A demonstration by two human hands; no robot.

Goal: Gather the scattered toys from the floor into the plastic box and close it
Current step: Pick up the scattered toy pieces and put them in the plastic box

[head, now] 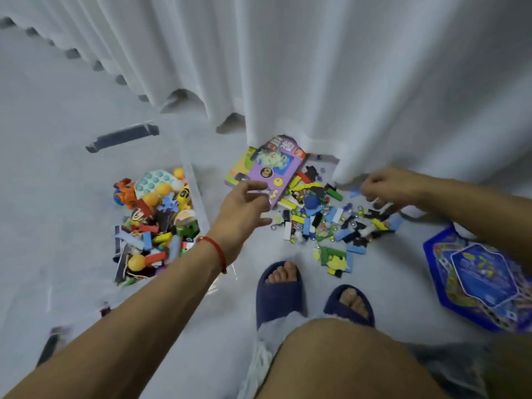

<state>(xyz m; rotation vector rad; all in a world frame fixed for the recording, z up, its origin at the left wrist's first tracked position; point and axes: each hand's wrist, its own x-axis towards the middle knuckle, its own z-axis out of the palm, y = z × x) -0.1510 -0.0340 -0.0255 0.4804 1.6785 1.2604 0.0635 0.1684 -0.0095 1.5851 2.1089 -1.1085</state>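
**Small Pieces at Risk of Scattering Beside the Open Box**

At the left, a clear plastic box [198,180], open and already partly filled with mixed toys [155,223]: a teal bubble-pop toy, orange balls, coloured blocks. Walls almost invisible against the pale floor [57,168], so easy to strike with a forearm and tip or shove. Dark latch handle [122,138] at the far end; no lid clearly seen from here.

In the middle, left hand [244,208] above the floor between box and pile, fingers loosely spread and relaxed, grasping nothing visible. Just beyond, a purple toy carton [273,165] partly under the white curtain [316,67].

Further right, the loose pile of blocks and glass marbles [331,217] on the floor, in front of two navy slippers [279,295]. Marbles likely to roll under the curtain if swept carelessly, and easy to step on.

Right hand [385,188] low at the far edge of the pile, fingers curled down; pinching a piece or not, cannot tell, because of blur. Overfilled handful likely to spill during transfer.

At the far right, a blue hexagonal game board [475,277], flat on the floor, apart from the pile, easy to forget.
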